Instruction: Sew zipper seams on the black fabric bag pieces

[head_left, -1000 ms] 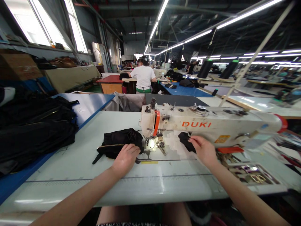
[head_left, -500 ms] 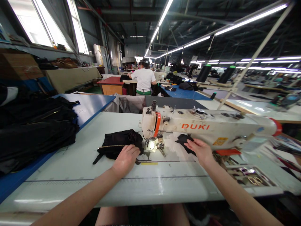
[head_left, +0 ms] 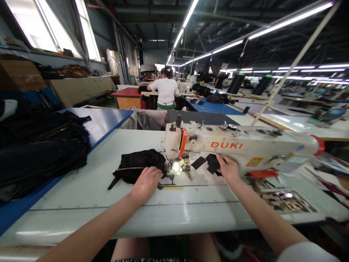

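A black zippered fabric pouch (head_left: 136, 165) lies on the pale sewing table, left of the needle area. My left hand (head_left: 147, 181) lies over its right end with the fingers curled onto the cloth. Under the machine arm, my right hand (head_left: 228, 169) pinches small black fabric pieces (head_left: 212, 163) between thumb and fingers. One loose black rectangle (head_left: 199, 163) sits apart, to the left of those pieces. The white sewing machine (head_left: 226, 140) has its lit needle plate (head_left: 174, 167) between my two hands.
A parts tray (head_left: 293, 202) with metal fittings is set into the table at right. Black garments or bags (head_left: 40, 153) are heaped on the blue table at left. A person in a white shirt (head_left: 165, 91) sits further ahead, back turned.
My right hand has shifted slightly left. The black pieces in it have spread out, and one rectangle now lies separate on the table. My left hand and the pouch stay put.
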The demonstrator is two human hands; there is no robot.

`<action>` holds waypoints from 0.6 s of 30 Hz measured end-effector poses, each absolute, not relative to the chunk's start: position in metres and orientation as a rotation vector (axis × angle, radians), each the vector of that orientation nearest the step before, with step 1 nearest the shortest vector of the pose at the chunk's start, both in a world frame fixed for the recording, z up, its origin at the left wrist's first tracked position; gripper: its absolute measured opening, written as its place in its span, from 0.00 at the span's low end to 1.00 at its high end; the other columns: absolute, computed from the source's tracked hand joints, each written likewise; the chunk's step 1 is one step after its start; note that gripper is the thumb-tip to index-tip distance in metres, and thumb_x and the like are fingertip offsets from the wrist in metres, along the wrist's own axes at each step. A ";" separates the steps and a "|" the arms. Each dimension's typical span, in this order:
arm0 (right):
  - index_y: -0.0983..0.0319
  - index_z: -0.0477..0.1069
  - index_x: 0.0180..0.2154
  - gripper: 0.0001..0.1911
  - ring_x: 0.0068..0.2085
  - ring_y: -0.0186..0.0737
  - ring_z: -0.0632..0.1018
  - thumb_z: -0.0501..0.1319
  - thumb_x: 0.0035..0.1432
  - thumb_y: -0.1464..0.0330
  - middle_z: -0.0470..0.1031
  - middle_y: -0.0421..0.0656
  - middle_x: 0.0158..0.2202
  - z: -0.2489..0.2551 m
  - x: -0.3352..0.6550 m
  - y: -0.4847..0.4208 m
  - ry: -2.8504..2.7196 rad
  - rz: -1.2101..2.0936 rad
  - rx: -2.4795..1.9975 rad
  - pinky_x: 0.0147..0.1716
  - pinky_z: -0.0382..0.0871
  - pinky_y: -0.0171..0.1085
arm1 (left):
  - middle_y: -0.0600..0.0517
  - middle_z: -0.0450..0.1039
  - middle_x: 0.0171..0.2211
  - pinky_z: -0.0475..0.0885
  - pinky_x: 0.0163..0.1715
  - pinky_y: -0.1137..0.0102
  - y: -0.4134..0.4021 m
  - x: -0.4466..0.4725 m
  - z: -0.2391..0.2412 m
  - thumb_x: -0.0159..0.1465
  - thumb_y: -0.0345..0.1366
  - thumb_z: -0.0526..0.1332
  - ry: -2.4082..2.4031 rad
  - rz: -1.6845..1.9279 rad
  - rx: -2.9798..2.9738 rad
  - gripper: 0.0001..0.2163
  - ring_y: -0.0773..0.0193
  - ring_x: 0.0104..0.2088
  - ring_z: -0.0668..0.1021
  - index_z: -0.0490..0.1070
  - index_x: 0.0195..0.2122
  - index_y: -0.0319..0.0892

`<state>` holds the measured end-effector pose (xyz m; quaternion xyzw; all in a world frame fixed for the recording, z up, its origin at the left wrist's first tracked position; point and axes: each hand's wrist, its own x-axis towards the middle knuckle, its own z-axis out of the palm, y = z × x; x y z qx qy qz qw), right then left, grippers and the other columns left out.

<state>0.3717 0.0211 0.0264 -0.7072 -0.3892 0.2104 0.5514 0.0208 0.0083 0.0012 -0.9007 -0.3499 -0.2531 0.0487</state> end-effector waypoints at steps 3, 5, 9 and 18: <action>0.63 0.75 0.26 0.17 0.21 0.41 0.75 0.64 0.44 0.54 0.76 0.43 0.20 0.028 0.374 0.016 -0.888 0.526 -1.673 0.17 0.71 0.36 | 0.46 0.73 0.41 0.66 0.41 0.62 0.007 0.020 0.001 0.64 0.24 0.53 -1.059 -0.783 -2.738 0.10 0.56 0.43 0.70 0.71 0.40 0.38; 0.63 0.76 0.28 0.18 0.24 0.43 0.76 0.64 0.43 0.54 0.78 0.45 0.24 0.030 0.374 0.008 -0.870 0.556 -1.650 0.19 0.72 0.38 | 0.46 0.73 0.40 0.66 0.41 0.62 0.006 0.020 0.003 0.64 0.24 0.53 -1.063 -0.776 -2.735 0.09 0.57 0.43 0.70 0.71 0.40 0.38; 0.61 0.77 0.30 0.17 0.29 0.46 0.79 0.67 0.41 0.56 0.79 0.44 0.27 0.032 0.358 -0.011 -0.881 0.640 -1.585 0.24 0.74 0.39 | 0.47 0.73 0.40 0.66 0.40 0.63 0.005 0.020 0.005 0.64 0.25 0.54 -1.071 -0.728 -2.738 0.08 0.58 0.42 0.70 0.71 0.40 0.38; 0.58 0.75 0.34 0.13 0.29 0.47 0.80 0.63 0.49 0.57 0.79 0.44 0.28 0.008 0.245 -0.037 -1.069 0.967 -1.335 0.29 0.77 0.44 | 0.48 0.73 0.42 0.65 0.41 0.63 0.003 0.019 0.008 0.64 0.27 0.55 -1.099 -0.699 -2.723 0.07 0.58 0.44 0.69 0.71 0.41 0.38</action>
